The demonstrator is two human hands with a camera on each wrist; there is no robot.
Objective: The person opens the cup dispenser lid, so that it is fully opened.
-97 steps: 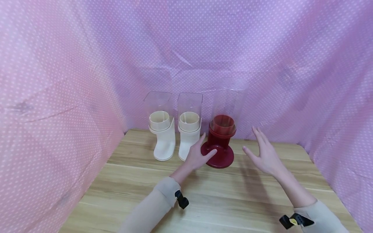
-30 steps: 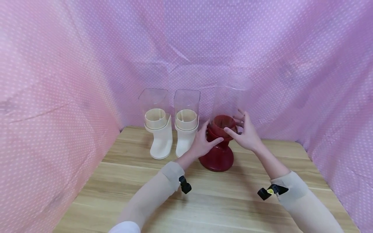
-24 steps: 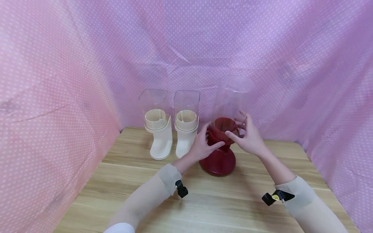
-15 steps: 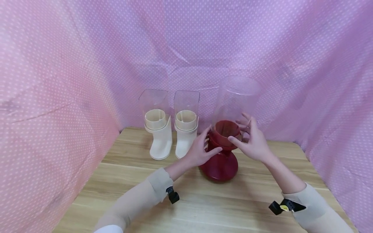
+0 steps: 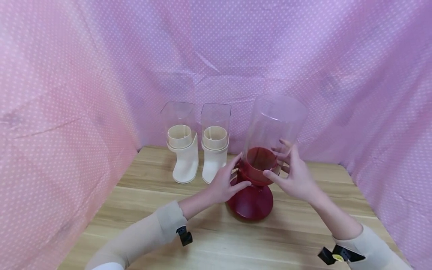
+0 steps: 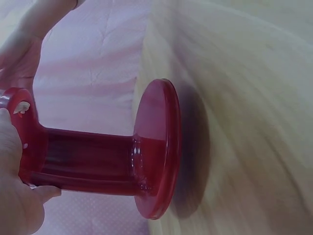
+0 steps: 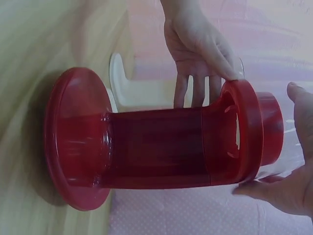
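Note:
A red cereal dispenser [image 5: 251,204] with a round foot and a tall clear cylinder [image 5: 276,120] is held between both hands, right of centre. My left hand [image 5: 224,183] grips the red collar on its left side, thumb in front. On the other side my right hand [image 5: 297,178] holds the collar and the cylinder's lower end. In the left wrist view the dispenser's foot [image 6: 159,147] hangs slightly above the table, with a shadow beside it. Through the right wrist view, the red stem [image 7: 156,147] and collar show between the hands; some fingers are hidden behind.
Two cream dispensers stand to the left at the back of the wooden table [image 5: 145,202]: one outer [image 5: 185,165] and one inner [image 5: 215,161], each with a clear square container. A pink dotted curtain [image 5: 216,45] surrounds the table on its back and sides.
Both hands came in from beside the red dispenser and took hold of its collar. The dispenser has since come up and toward me, its top leaning right. The cream dispensers stayed put.

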